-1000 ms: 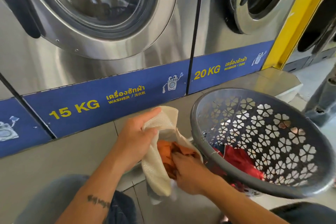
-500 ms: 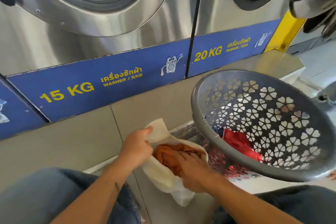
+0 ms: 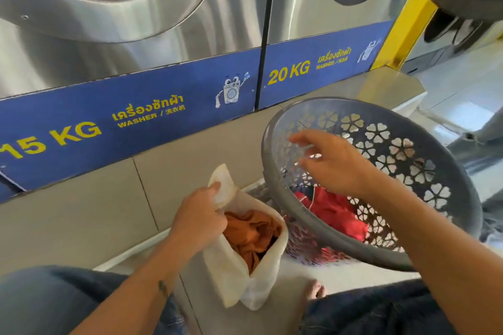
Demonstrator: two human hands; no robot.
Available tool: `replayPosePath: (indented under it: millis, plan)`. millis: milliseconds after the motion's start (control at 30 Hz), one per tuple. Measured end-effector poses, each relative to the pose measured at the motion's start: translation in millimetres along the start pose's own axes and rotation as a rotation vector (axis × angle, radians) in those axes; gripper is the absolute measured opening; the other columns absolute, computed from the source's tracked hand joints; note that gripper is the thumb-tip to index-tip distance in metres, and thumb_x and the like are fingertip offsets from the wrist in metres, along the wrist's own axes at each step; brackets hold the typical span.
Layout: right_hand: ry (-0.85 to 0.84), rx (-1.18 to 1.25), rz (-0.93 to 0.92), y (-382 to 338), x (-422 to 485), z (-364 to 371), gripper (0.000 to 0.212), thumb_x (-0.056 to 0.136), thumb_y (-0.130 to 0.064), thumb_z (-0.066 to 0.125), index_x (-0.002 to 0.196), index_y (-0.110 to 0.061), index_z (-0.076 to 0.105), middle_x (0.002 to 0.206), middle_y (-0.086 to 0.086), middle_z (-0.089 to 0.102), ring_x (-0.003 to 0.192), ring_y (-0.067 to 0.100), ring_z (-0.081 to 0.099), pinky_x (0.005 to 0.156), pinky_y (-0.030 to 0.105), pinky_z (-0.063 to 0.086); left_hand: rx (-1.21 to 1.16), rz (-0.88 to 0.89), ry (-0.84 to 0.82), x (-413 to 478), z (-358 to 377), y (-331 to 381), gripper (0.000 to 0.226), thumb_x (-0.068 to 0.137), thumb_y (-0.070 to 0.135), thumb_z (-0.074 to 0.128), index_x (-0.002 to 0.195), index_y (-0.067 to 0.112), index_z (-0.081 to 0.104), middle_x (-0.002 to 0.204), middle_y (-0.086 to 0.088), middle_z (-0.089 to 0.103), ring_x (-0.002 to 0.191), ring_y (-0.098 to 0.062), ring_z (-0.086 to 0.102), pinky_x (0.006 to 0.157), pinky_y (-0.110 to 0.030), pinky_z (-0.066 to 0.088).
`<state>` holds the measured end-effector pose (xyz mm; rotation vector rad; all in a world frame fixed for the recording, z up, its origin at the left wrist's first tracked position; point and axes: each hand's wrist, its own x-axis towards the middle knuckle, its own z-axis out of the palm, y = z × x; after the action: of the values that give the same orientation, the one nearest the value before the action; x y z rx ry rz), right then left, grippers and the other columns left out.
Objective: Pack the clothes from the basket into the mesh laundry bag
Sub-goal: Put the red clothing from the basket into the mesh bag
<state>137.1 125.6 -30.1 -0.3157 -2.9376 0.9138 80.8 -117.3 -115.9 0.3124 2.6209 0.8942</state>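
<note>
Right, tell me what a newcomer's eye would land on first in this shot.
First, the big grey basket with flower cut-outs, tilted at right, a red garment lying in it and the open right hand hovering over it. Next, the white mesh laundry bag at lower centre, its mouth held up by the left hand, orange clothes inside. Behind runs the blue strip marked 15 KG and 20 KG under the steel washers.

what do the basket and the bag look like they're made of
Basket: looks like moulded grey plastic, smooth with a slight sheen, its wall pierced by flower-shaped cut-outs. Mesh laundry bag: soft cream-white fabric that sags and creases where the left hand grips its rim; its weave is too fine to make out.
</note>
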Motion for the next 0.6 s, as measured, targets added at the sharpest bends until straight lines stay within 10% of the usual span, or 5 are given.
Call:
replayPosePath:
  millis: [367, 600]
  plan:
    - [-0.705, -0.716, 0.275, 146.8, 55.3, 69.6, 0.099, 0.082, -0.039, 0.071, 0.160, -0.030, 0.012, 0.155, 0.011, 0.043, 0.135, 0.035, 0.048, 0.107, 0.044, 0.046, 0.000, 0.058, 0.020, 23.6, 27.2, 31.9, 0.066, 0.091, 0.015, 0.055, 0.150, 0.034, 0.030, 0.154, 0.004, 0.036, 0.138, -0.023, 0.037, 0.110, -0.041, 0.035]
    - [-1.000, -0.667, 0.469, 198.8, 49.7, 121.7, 0.131, 0.071, -0.063, 0.078, 0.154, -0.043, -0.021, 0.166, 0.021, 0.011, 0.146, 0.047, 0.028, 0.114, 0.057, 0.036, 0.070, 0.091, 0.039, 33.8, 38.6, 37.1, 0.065, 0.091, 0.016, 0.052, 0.150, 0.033, 0.030, 0.144, 0.010, 0.043, 0.126, -0.016, 0.044, 0.098, -0.031, 0.039]
